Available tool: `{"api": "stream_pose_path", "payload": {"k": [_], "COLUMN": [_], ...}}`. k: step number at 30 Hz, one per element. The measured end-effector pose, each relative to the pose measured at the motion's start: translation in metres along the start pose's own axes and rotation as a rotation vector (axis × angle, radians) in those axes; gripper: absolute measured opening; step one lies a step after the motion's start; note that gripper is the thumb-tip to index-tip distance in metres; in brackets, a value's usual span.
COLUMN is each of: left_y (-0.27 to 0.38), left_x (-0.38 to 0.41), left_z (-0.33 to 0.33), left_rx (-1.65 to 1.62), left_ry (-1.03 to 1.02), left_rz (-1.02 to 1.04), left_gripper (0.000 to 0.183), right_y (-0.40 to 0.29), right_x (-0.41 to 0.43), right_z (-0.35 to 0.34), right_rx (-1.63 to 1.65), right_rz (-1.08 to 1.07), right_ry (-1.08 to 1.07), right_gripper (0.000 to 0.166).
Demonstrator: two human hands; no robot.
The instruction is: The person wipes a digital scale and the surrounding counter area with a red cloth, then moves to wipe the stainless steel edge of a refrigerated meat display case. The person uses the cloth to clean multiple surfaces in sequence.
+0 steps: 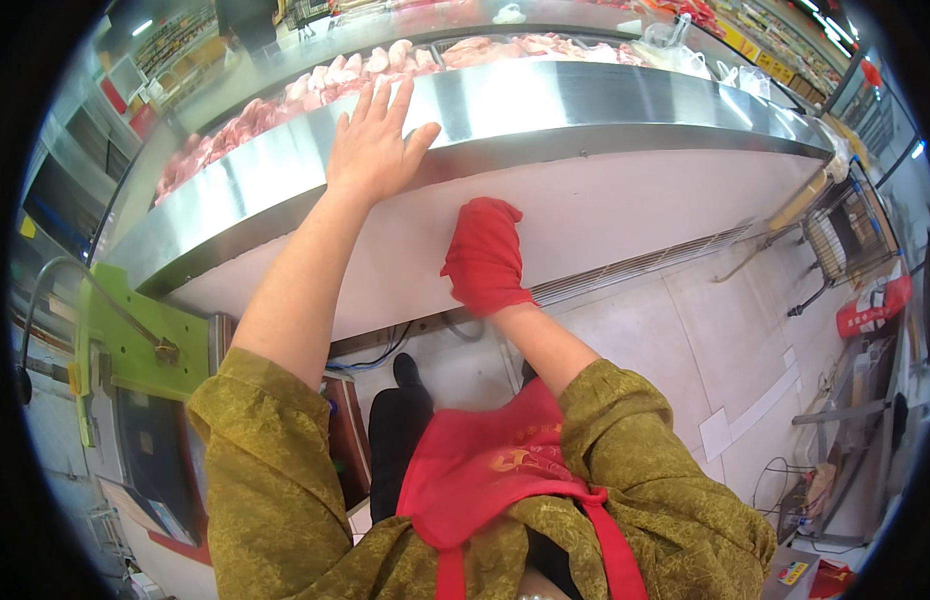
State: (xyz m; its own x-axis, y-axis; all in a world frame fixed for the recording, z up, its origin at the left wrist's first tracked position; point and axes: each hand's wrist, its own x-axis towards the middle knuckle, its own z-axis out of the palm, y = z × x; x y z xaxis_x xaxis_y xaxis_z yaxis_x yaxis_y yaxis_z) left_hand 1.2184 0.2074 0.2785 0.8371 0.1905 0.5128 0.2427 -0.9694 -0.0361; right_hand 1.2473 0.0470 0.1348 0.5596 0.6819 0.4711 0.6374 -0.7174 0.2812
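Observation:
My left hand (375,146) lies flat, palm down and fingers apart, over the stainless steel ledge (510,101) of a meat display counter. Its fingertips reach the edge beside the pieces of raw meat (247,124). My right hand (486,255) is wrapped in a red cloth (484,251) below the ledge, in front of the counter's pale front panel (630,191). The cloth hides the fingers of that hand. Trays of pale raw poultry (360,67) stand behind the ledge.
At left are a green board (142,330) and a bent metal arm (97,281). A shopping cart (851,225) stands at right, near a red bag (874,307). Plastic bags (671,52) lie on the counter's far right. Cables (375,356) run along the floor under the counter.

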Motion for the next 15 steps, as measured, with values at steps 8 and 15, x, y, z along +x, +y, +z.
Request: {"api": "stream_pose_path", "payload": {"k": [8,15], "left_y": [0.002,0.004], "left_x": [-0.002,-0.005], "left_z": [0.000,-0.009], "left_rx": [-0.037,-0.063], "left_ry": [-0.062,-0.067], "left_rz": [-0.062,-0.063], "left_gripper": [0.075,0.074], "right_y": [0.011,0.008], "right_x": [0.000,-0.021], "right_z": [-0.021,-0.013], "right_rx": [-0.683,0.561], "right_rz": [-0.157,0.092], "right_ry": [0.085,0.146], "right_gripper": [0.011,0.013]}}
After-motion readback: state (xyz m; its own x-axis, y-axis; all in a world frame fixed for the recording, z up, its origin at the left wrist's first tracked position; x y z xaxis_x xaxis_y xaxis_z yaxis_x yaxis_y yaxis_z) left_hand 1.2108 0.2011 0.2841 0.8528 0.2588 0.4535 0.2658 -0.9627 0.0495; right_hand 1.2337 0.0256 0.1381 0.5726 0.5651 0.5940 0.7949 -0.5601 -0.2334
